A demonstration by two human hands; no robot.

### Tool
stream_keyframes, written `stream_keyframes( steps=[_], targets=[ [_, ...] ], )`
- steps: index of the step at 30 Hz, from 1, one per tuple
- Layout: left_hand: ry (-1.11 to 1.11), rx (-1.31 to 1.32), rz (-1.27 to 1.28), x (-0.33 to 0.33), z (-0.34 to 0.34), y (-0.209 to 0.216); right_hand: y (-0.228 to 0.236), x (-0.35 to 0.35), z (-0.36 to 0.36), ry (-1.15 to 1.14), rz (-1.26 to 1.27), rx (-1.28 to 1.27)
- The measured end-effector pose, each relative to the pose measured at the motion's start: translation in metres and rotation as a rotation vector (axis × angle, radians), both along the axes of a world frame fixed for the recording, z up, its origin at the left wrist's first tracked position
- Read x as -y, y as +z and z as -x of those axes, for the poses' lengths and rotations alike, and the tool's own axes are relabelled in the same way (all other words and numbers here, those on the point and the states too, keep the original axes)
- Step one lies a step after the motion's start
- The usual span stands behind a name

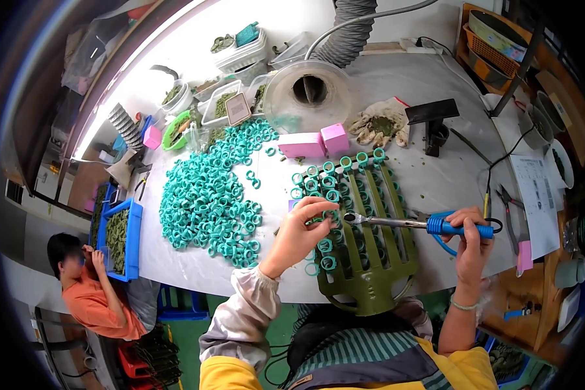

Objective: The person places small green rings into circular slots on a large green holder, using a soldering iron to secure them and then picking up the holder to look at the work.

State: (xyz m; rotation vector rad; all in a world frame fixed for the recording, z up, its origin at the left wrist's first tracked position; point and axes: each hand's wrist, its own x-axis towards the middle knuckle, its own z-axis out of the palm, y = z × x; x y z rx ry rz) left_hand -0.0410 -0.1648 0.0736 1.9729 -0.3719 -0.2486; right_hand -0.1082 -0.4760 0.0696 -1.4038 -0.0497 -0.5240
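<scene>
An olive-green wax frame lies before me, its long parallel bars lined with teal wax rings on both sides. At its left bars, my left hand pinches a teal ring between thumb and fingertips, mostly covered by the fingers. My right hand is closed round the blue handle of a corded soldering iron. Its metal shaft points left, and the flat, spoon-shaped tip is close beside my left fingertips. Whether the tip touches the ring I cannot tell.
A big heap of teal rings spreads at left. Behind the frame are pink blocks, a stained glove, a black stand and an extraction hood. Pliers lie right. Another person sits left near a blue crate.
</scene>
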Motion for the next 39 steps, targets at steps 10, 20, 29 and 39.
stream_keyframes(
  steps=[10,20,29,39],
  targets=[
    [0.082,-0.111,0.105,-0.009,0.003,-0.002,-0.002,0.003,0.003,0.011,-0.021,0.034],
    [-0.076,0.522,-0.297,0.009,-0.008,-0.024,-0.014,-0.002,-0.002,0.012,-0.028,0.022],
    [-0.111,0.532,-0.350,0.010,-0.011,-0.023,-0.010,-0.003,-0.002,0.062,-0.083,0.010],
    [0.408,0.426,-0.687,-0.098,-0.015,-0.030,-0.003,0.012,0.009,0.007,-0.065,0.014]
  ],
)
